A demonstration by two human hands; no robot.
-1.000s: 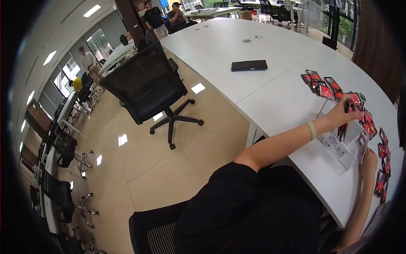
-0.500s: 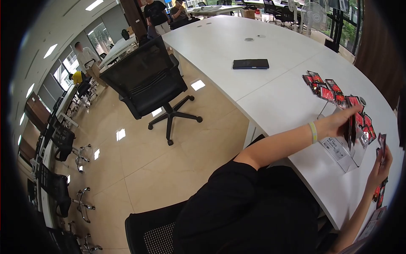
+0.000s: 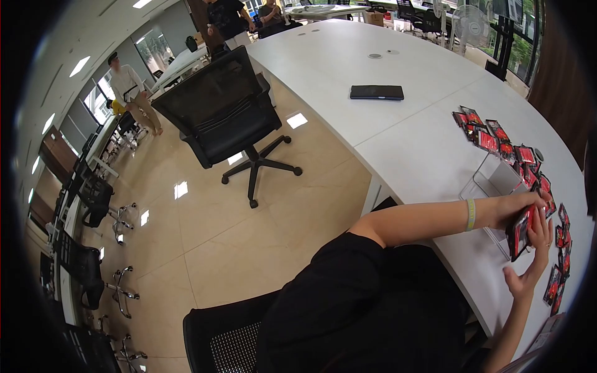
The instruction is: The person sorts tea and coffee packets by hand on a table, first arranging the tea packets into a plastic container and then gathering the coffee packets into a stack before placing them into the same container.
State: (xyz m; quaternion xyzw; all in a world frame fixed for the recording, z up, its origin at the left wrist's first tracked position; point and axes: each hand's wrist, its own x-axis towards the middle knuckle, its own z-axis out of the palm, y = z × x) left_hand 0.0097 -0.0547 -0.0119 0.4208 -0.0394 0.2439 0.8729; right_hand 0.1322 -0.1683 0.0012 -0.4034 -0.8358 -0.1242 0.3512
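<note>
My left hand [image 3: 513, 207], with a yellow-green band on its wrist, is closed on a small stack of red and black packets [image 3: 521, 234]. From the right, my right hand [image 3: 533, 255] touches the stack with its upper fingers, its thumb spread away. Partly behind my left forearm stands a clear plastic holder [image 3: 497, 177] on the white table. More red and black packets [image 3: 487, 140] lie in a loose band beyond the holder. Another group of packets [image 3: 552, 285] lies to the right of my right hand.
A dark phone [image 3: 377, 92] lies on the white table [image 3: 423, 124]. An empty black office chair [image 3: 230, 118] stands left of the table. A standing fan [image 3: 469, 28] is at the back. Several people are in the background, one in a white shirt [image 3: 127, 84].
My left hand has moved down and right from above the holder with its packets. My right hand has come up beside it and meets the stack. The person in white has shifted.
</note>
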